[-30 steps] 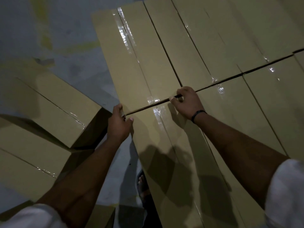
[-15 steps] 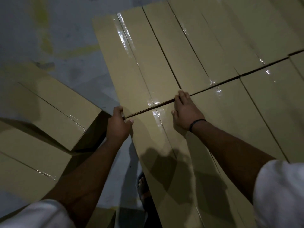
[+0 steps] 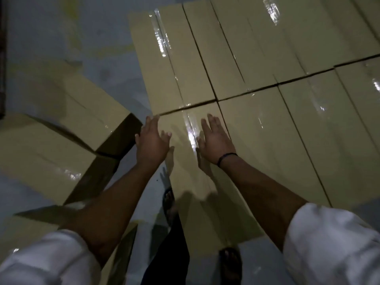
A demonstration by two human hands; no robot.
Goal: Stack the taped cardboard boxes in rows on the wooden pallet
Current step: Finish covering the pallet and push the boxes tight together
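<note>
- Nothing gripped: left hand and right hand both spread, fingers straight, holding no box.
- Head view: left hand over the left edge of the nearest box, right hand over its top, just right of the tape.
- Contact with the cardboard not certain; shadows under both palms.
- Black band on the right wrist; white sleeves ending above bare forearms.
- Nearest box at the left end of the near row, lying level with its neighbours, long sides touching.
- Far row butted end to end against the near row, a dark seam between the two.
- Glossy tape down the middle of each box top, catching the light.
- Loose boxes off to the left on the grey floor, tilted, one leaning over another, apart from the rows.
- Sandalled feet on the floor by the near end of the nearest box.
- Dim light; box sides and whatever carries the rows not visible.
</note>
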